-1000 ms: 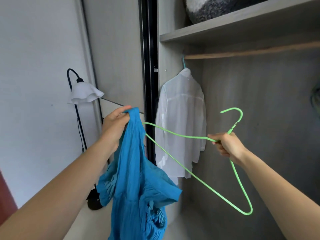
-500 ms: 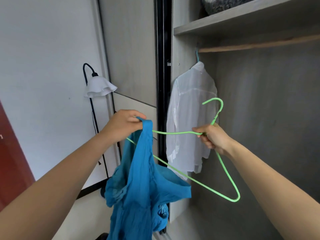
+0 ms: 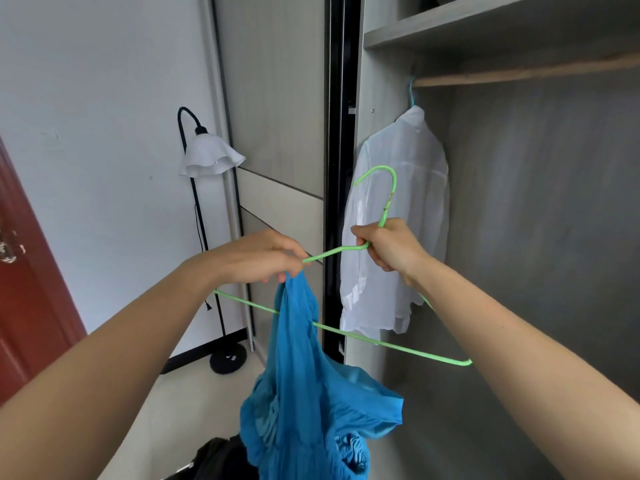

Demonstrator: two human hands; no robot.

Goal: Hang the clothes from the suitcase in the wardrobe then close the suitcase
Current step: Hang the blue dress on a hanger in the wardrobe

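A blue garment (image 3: 304,386) hangs from my left hand (image 3: 263,258), which grips its top strap right at the left arm of a green wire hanger (image 3: 391,348). My right hand (image 3: 391,247) grips the hanger just below its hook. The strap lies across the hanger's lower bar. In the open wardrobe a white shirt (image 3: 394,223) hangs on a teal hanger from the wooden rail (image 3: 526,72). At the bottom edge a dark shape (image 3: 214,459) shows, maybe the suitcase; I cannot tell.
A black floor lamp (image 3: 207,157) with a white shade stands by the wall left of the wardrobe's sliding door (image 3: 277,98). A red-brown door (image 3: 24,271) is at far left. A shelf (image 3: 502,26) sits above the rail. The rail to the right of the shirt is bare.
Both hands came closer together and lower. My left hand has brought the blue strap onto the hanger's left arm. The view has shifted left and down.
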